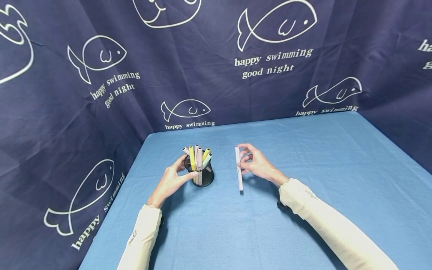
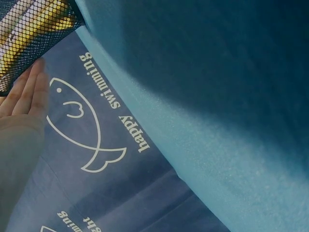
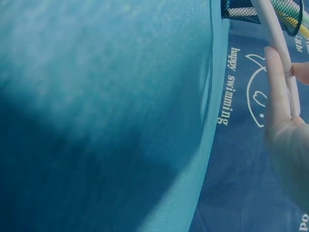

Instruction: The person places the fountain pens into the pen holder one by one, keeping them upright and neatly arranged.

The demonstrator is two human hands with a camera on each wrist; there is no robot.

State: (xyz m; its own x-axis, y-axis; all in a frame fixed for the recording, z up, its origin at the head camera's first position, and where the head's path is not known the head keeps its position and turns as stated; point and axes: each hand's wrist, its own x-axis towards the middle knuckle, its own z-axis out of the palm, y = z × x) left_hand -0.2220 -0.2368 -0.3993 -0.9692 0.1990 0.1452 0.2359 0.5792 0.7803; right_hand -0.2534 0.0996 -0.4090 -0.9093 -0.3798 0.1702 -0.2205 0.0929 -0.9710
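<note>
A black mesh pen holder [image 1: 206, 177] stands on the table at left of centre, filled with several capped markers in yellow, pale pink and mint [image 1: 191, 155]. My left hand [image 1: 171, 182] holds its near left side, thumb in front and fingers behind the rim. The left wrist view shows the fingers [image 2: 36, 94] along the mesh. Off to the right, my right hand [image 1: 258, 163] pinches a pale lilac marker [image 1: 239, 168] between thumb and fingers. That marker is close to upright, its dark end pointing down. In the right wrist view, the marker [image 3: 273, 26] overlaps the pen holder.
Blue cloth [image 1: 216, 228] covers the table. Dark navy curtains [image 1: 222, 90] with white fish drawings and lettering rise behind it and along both sides.
</note>
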